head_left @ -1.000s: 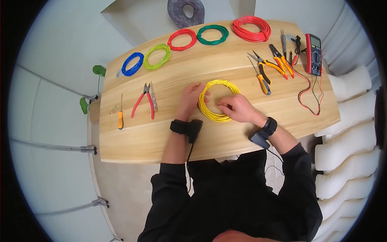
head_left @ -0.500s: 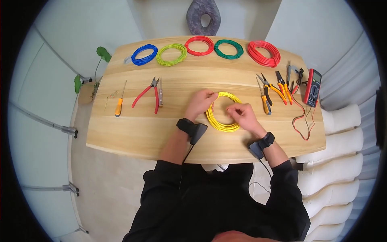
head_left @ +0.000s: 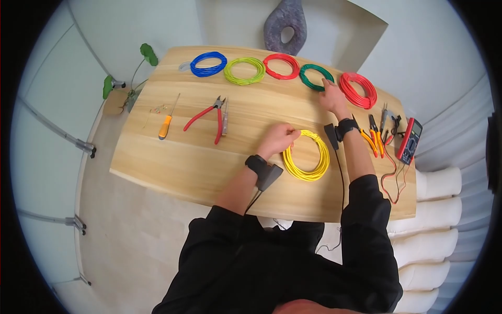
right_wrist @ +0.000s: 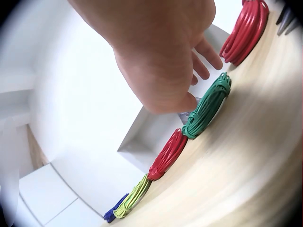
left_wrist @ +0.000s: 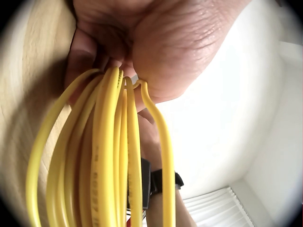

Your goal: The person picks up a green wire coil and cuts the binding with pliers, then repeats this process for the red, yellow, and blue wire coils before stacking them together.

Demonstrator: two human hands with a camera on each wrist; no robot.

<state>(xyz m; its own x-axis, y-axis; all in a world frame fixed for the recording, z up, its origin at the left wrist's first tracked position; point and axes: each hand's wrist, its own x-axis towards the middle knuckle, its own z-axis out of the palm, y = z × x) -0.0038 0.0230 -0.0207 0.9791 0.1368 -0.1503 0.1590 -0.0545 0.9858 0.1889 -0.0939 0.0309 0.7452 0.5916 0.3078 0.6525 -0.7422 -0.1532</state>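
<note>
My left hand (head_left: 278, 140) pinches the upper left side of a coil of yellow wire (head_left: 306, 174) lying on the wooden table. In the left wrist view the yellow strands (left_wrist: 106, 156) run up into the curled fingers, where the fingertips are partly hidden. Farther off, my right hand (head_left: 332, 99) reaches over to a coil of green wire (head_left: 307, 82). The right wrist view has this hand (right_wrist: 163, 52) with fingers extended and thumb apart, right beside the green coil (right_wrist: 208, 106). Nothing shows in its grasp.
Blue (head_left: 208, 64), lime (head_left: 244, 71) and red (head_left: 281, 67) coils line the far edge, a thicker red coil (head_left: 358, 91) to the right. Red-handled cutters (head_left: 217, 120) and a screwdriver (head_left: 165, 127) lie left. Orange-handled pliers (head_left: 374, 141) and a multimeter (head_left: 409, 141) lie right.
My right hand has left the yellow coil and moved away to the green coil, its fingers now extended. The left hand stays at the yellow coil. The head view has shifted.
</note>
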